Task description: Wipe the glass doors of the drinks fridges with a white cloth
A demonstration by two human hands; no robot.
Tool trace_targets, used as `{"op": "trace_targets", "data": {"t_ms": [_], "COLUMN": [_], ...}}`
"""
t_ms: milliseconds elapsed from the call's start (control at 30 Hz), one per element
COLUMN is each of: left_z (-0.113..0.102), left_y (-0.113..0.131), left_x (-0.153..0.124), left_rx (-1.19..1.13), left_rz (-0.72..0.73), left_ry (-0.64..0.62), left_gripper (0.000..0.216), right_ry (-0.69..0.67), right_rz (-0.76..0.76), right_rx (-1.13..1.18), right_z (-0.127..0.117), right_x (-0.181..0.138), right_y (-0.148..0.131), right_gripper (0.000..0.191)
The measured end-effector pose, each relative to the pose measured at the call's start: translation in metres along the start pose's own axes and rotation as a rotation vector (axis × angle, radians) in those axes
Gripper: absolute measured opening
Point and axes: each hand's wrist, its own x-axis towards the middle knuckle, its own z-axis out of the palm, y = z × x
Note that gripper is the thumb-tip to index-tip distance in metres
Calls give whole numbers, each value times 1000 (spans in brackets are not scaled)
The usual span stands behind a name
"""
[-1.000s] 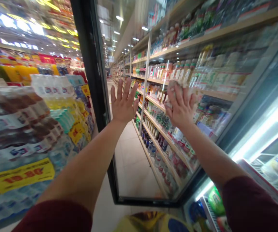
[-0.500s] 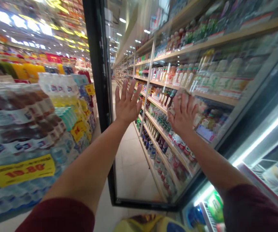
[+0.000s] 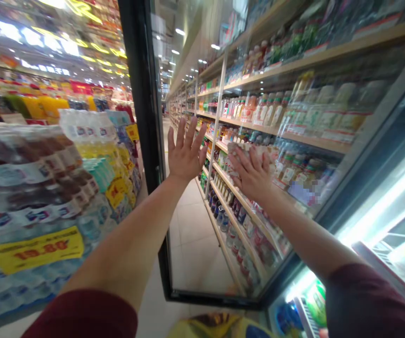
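Note:
A black-framed glass door point(image 3: 202, 253) of a lit cooler stands swung out in front of me. My left hand point(image 3: 186, 152) lies flat on the glass near the door's outer edge, fingers spread, holding nothing. On the same pane, farther right, my right hand point(image 3: 253, 173) presses a pale crumpled cloth point(image 3: 271, 152) against the glass with its fingers laid over it. Much of the cloth is hidden under the palm. Shelves of bottles point(image 3: 268, 110) show through or in the pane; I cannot tell which.
Wrapped packs of bottles point(image 3: 22, 173) are stacked at the left, with a yellow price sign point(image 3: 33, 249) on the front. Lit cooler shelves point(image 3: 393, 263) are at the right. Something yellow point(image 3: 216, 326) sits low in front of me. Pale floor tiles point(image 3: 188, 225) appear through the glass.
My right hand and the cloth have slid left and a little down across the glass, and the hand has tilted left. My left hand stays in place on the pane.

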Motion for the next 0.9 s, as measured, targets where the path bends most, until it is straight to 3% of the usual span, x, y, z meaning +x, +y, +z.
{"op": "trace_targets", "data": {"t_ms": [167,333,400,533,600,733,900], "left_z": [1,1,1,1,1,2,3], "left_y": [0,-1,-1,0,0,0,-1], "left_x": [0,-1,-1,-1,-1,-1,-2], "left_rx": [-10,34,31,3,0,20,35], "left_rz": [7,27,28,13,10,20,29], "left_ry": [14,30,23,19,23,34,48], "left_gripper": [59,59,59,59,59,59,58], "right_ry": [74,-50,-33,75,54,-65,52], "right_rz": [280,45,101,368,313,57,271], "right_rx": [-5,24,-7,-27,-18,12,53], "right_z": [2,4,3,-2,-2,-2,-3], "right_x": [2,-11,-8,0,-5,-14,15], "right_y": [1,-13,-5,13,12,7,8], "right_gripper": [68,62,64,69,68,61,66]}}
